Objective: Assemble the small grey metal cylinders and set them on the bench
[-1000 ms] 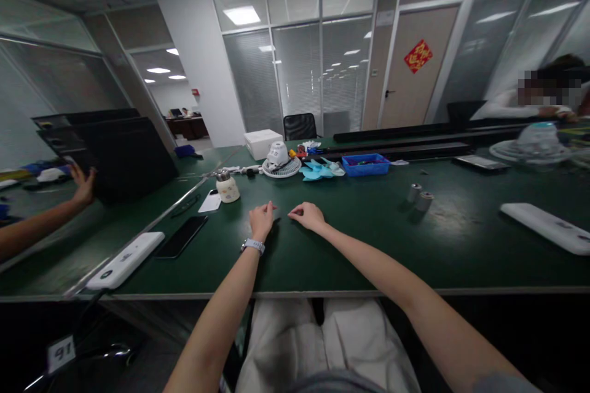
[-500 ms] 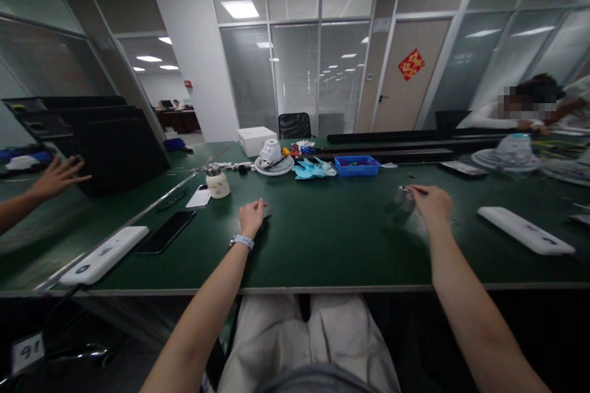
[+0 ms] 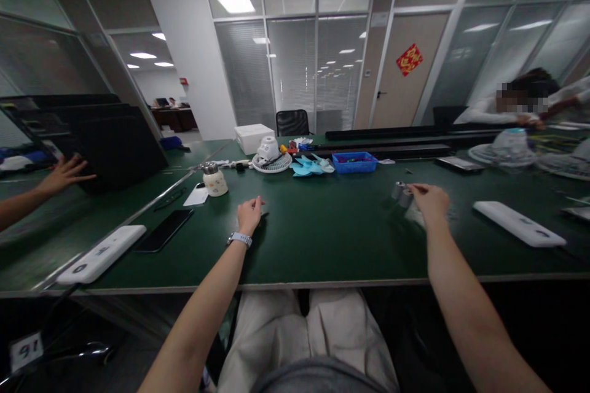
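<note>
Two small silver-grey metal cylinders stand side by side on the green table, the left cylinder (image 3: 397, 190) and the right cylinder (image 3: 405, 198). My right hand (image 3: 431, 201) is closed in a pinch, its fingertips at the top of the right cylinder. Below that hand a pale patch shows on the tabletop; I cannot make out what it is. My left hand (image 3: 249, 214), with a watch on the wrist, rests on the table, fingers curled together. Something dark shows beside its fingers, perhaps shadow; what they hold, if anything, is hidden.
A white fan part (image 3: 271, 159), light blue fan blades (image 3: 308, 166) and a blue tray (image 3: 354, 163) lie further back. A cream bottle (image 3: 215, 182), black phone (image 3: 164, 231) and white device (image 3: 104, 253) are left, another white device (image 3: 517, 222) right. Another person's hand (image 3: 67, 175) is far left.
The view has shifted slightly. The pale patch under my right hand shows more clearly, and the cylinders look sharper. My left hand stays in about the same place.
</note>
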Motion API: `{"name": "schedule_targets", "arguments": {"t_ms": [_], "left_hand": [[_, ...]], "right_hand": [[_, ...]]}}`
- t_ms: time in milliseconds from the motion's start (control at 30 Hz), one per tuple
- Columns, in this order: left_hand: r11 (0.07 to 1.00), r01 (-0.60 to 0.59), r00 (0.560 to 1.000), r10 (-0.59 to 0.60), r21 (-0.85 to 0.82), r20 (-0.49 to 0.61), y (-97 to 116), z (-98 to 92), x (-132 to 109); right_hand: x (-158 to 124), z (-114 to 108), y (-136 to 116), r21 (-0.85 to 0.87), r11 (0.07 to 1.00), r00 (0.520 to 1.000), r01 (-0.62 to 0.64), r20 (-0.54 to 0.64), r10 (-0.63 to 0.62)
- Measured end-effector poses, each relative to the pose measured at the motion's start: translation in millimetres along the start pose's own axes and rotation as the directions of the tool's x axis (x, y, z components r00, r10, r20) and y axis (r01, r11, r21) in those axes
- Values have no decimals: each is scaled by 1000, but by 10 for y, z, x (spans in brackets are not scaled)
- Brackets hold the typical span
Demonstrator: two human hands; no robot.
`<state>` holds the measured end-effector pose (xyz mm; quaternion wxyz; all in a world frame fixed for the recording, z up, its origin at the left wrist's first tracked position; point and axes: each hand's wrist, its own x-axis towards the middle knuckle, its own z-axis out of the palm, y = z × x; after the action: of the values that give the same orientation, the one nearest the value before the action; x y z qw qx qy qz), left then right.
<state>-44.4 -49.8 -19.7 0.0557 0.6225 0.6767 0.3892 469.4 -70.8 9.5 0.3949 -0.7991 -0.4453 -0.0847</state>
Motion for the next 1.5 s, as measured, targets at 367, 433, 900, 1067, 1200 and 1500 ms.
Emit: {"name": "schedule_targets", "arguments": {"t_ms": [367,433,900,1067,1200,1500], "left_hand": [[1000,23,1000,-23,-13,17,23,-17,-12],[1000,25,1000,-25,-12,17,17,-12,-9],[1000,8,1000,-8,6,22,11,-4,-10],[1000,5,1000,-5,18,15,22,1,-6],[1000,2,1000,-2,-3,26,59,0,-28],[958,-259,965,261,-120,1,337,59,-188]], "right_hand": [[33,33,23,-35,991,986,-129,106,132],[31,23,-3,-43,990,986,-132,100,136],[120,380,-333,-191,981,991,-17,-131,-9],[-272,353,-855,11,957,950,289,-124,-285],[-1002,505,-1569,332,803,834,494,79,-546],[-1759,804,-2265,586,642,705,495,161,-691]]}}
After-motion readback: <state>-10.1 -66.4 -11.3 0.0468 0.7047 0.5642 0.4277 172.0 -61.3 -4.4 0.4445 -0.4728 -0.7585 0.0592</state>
